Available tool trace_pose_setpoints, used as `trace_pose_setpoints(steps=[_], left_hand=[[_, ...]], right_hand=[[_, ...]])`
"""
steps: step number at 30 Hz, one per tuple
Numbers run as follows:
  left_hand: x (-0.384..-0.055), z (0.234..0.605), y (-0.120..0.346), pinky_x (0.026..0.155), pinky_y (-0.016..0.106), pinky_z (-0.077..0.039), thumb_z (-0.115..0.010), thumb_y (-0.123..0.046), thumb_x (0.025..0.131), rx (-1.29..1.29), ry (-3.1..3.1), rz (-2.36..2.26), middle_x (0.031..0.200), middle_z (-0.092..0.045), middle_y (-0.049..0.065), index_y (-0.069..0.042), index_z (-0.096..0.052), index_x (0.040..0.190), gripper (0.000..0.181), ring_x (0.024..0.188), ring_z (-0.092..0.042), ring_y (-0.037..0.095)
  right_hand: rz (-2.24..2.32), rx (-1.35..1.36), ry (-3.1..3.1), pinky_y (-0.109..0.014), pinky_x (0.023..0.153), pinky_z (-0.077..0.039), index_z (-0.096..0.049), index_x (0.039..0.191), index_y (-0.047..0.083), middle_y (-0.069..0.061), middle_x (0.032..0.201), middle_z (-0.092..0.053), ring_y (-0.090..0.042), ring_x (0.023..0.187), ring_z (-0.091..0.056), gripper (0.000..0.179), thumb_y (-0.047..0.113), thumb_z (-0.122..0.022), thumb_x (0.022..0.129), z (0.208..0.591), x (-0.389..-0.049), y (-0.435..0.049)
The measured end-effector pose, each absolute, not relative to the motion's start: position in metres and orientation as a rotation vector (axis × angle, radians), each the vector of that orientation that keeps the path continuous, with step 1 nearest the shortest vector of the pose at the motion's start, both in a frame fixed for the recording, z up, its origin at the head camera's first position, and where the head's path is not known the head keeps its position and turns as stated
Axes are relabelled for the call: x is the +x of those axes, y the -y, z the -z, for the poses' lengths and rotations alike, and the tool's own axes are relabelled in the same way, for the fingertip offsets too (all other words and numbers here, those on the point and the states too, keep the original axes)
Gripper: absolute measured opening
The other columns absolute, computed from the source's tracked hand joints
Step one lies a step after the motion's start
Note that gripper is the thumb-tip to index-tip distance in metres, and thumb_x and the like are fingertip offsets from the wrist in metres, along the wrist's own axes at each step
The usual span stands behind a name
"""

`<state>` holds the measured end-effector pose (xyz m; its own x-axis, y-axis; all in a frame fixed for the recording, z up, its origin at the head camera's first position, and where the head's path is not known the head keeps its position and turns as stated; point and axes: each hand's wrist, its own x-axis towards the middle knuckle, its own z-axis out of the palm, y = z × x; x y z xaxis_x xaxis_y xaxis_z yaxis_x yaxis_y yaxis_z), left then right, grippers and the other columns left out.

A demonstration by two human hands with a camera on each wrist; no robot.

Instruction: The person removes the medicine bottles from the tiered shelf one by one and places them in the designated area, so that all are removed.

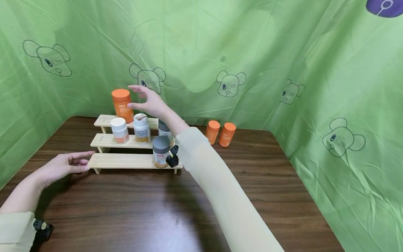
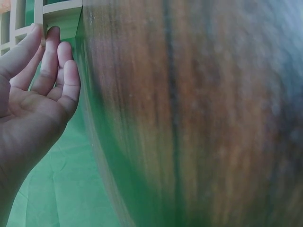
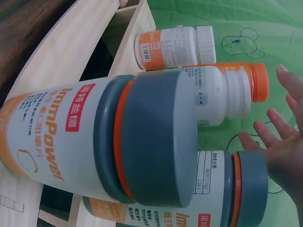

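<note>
A three-tier wooden stand (image 1: 121, 160) stands on the table. My left hand (image 1: 64, 168) pinches the left end of its lowest tier between thumb and fingers, close up in the left wrist view. Up at the top tier, my right hand (image 1: 151, 102) has its fingers spread beside a large orange bottle (image 1: 124, 111), thumb tip at the bottle's right side. A short white bottle (image 1: 120, 132) and a taller white bottle (image 1: 142, 130) share the middle tier with a grey-lidded bottle (image 3: 213, 189), partly hidden by the right arm. Another grey-lidded bottle (image 1: 161, 152) sits on the lowest tier's right end.
Two smaller orange bottles (image 1: 212, 132) stand side by side on the dark wooden table (image 1: 270, 196), right of the stand. A green cloth (image 1: 195, 52) with bear-head drawings hangs behind and along both sides. The right forearm crosses over the stand's right end.
</note>
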<state>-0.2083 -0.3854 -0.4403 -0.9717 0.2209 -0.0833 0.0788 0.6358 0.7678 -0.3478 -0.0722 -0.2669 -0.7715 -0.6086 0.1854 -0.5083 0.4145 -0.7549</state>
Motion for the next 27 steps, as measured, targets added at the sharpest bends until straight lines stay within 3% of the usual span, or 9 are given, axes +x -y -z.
trace_pose_setpoints(steps=[12, 27], left_hand=[[-0.207, 0.438, 0.384, 0.073, 0.018, -0.047, -0.067, -0.024, 0.088, 0.234, -2.672, -1.244, 0.110, -0.066, 0.011, 0.000, -0.038, 0.142, 0.065, 0.090, -0.058, -0.005], [-0.205, 0.437, 0.382, 0.071, 0.020, -0.048, -0.067, -0.021, 0.088, 0.229, -2.655, -1.290, 0.107, -0.067, 0.005, 0.000, -0.039, 0.142, 0.064, 0.089, -0.060, -0.004]], right_hand=[[1.197, -1.002, -2.539, -0.025, 0.100, -0.036, -0.042, 0.141, 0.028, 0.008, 0.145, -0.040, -0.017, 0.131, -0.040, 0.060, 0.030, -0.068, 0.087, 0.277, -0.359, 0.084], [1.319, -0.912, -2.550, -0.020, 0.093, -0.040, -0.051, 0.128, 0.024, 0.010, 0.134, -0.050, -0.015, 0.122, -0.048, 0.046, 0.025, -0.070, 0.086, 0.280, -0.364, 0.097]])
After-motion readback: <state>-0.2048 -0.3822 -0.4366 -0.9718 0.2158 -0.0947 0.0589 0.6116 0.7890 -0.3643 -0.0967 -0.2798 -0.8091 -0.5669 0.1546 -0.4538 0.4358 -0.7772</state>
